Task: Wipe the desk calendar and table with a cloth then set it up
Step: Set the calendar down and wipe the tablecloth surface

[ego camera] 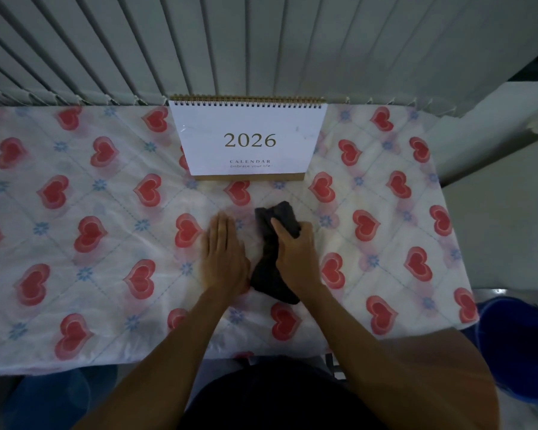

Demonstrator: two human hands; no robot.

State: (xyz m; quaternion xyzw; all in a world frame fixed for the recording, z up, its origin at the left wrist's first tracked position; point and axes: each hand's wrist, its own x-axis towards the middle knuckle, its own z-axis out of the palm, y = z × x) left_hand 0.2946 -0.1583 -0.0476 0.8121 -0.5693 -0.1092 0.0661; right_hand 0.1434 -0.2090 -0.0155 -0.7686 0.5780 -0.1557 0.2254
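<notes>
Head view: the right grip point(295, 256) clenches the crumpled dark grey cloth point(272, 282) on the heart-patterned counter point(90, 197). The left grip point(224, 259), released, presses flat just beside it. The white spiral-bound 2026 desk calendar point(249, 141) stands upright beyond both. Recommended: overlapping strokes under steady pressure.

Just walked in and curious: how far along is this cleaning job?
Done: the desk calendar stands upright at the back of the table. In hand: the right hand grips the dark cloth on it, the left hand flat alongside. Left: likely more table wiping; the calendar's wiping can't be judged.
</notes>
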